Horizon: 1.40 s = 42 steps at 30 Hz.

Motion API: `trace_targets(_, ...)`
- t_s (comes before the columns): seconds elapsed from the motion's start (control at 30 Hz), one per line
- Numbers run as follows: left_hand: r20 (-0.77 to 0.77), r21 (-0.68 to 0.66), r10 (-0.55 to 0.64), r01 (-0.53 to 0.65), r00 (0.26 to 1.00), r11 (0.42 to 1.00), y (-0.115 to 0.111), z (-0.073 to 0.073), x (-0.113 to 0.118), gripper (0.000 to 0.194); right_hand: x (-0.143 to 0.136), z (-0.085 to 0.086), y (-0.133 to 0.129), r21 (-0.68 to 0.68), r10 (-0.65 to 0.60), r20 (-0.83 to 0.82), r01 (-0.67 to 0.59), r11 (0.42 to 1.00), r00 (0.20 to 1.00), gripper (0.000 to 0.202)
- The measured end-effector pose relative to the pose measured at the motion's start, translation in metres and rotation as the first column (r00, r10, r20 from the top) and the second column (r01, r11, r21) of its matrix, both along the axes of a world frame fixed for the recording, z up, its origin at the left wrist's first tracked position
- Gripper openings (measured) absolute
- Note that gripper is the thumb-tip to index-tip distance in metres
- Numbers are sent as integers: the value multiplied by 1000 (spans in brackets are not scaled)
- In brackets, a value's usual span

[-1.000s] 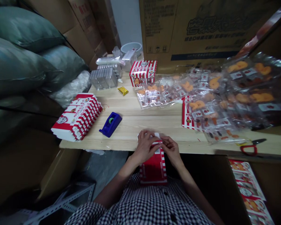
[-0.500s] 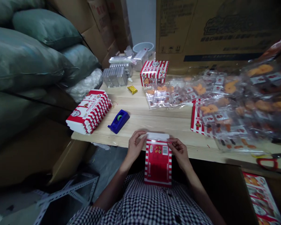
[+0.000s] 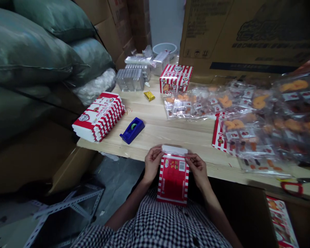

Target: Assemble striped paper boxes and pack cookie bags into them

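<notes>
A red cardboard box (image 3: 172, 181) with white-striped edges and a barcode is held in front of my body, at the table's near edge. Its white end flap (image 3: 174, 150) stands out at the top. My left hand (image 3: 153, 162) pinches the upper left corner by the flap. On the upper right corner, my right hand (image 3: 197, 167) is closed with thumb and fingers. A blue tape dispenser (image 3: 132, 131) sits on the table beyond my left hand. Behind it to the left lies a stack of flattened red-and-white boxes (image 3: 99, 115).
Clear bags of toy food pieces (image 3: 248, 127) cover the table's right side. A folded striped box (image 3: 176, 78), clear plastic trays (image 3: 130, 79) and a yellow packet (image 3: 149, 95) are farther back. Red-handled scissors (image 3: 291, 187) lie at the right edge. Large sacks (image 3: 28, 51) rise at left.
The camera view has turned slightly, shifting the table things. Both hands keep their hold on the box corners; the box's lower end has tilted a little to the left.
</notes>
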<state>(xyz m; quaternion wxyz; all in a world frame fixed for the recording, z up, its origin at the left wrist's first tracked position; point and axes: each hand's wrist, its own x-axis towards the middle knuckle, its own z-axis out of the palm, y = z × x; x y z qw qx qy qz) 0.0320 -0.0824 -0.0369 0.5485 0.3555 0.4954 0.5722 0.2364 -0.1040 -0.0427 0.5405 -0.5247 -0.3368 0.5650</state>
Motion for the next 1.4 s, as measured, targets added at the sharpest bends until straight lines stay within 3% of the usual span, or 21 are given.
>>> trace_targets(0.13,-191,65,-39,52,981,997,-3,4,0,19,0,-2,-1,-2,2,-3,-2,1000,1000,23)
trace_targets(0.27,-244,29,-127,138,961,990,1,7,-5,19,3,-2,-3,-9,19,0,-19,1000,1000,24)
trace_targets(0.43,-149,-95,-295,283,944,954,17,5,-15,26,5,-1,3,-7,71,8,-71,997,997,26)
trace_targets(0.53,-125,-128,-334,319,934,939,29,7,-15,28,8,3,14,-1,78,18,-78,997,997,29)
trace_targets(0.67,-137,-98,-331,320,933,942,36,25,-11,24,13,22,22,14,44,28,-45,999,999,28)
trace_targets(0.8,-70,-63,-333,329,940,942,28,39,-9,24,13,36,13,18,-30,57,29,999,998,24)
trace_targets(0.9,-31,-83,-353,350,935,933,17,36,-8,27,8,30,1,-20,-73,72,75,997,995,26)
trace_targets(1.0,-107,-88,-376,368,921,926,10,29,-10,21,7,21,-7,-44,-76,68,79,996,995,26)
trace_targets(1.17,-227,-68,-369,363,901,929,7,21,-12,20,16,19,-3,-13,21,86,-20,1000,996,22)
trace_targets(1.27,-103,-72,-306,300,947,951,8,18,-11,27,19,19,2,-1,44,108,-44,999,993,23)
trace_targets(1.33,27,-110,-275,276,961,955,10,18,-10,51,17,16,3,4,29,112,-29,1000,993,23)
trace_targets(1.4,127,-160,-307,325,943,932,15,20,-10,65,13,12,3,11,-3,106,1,1000,994,24)
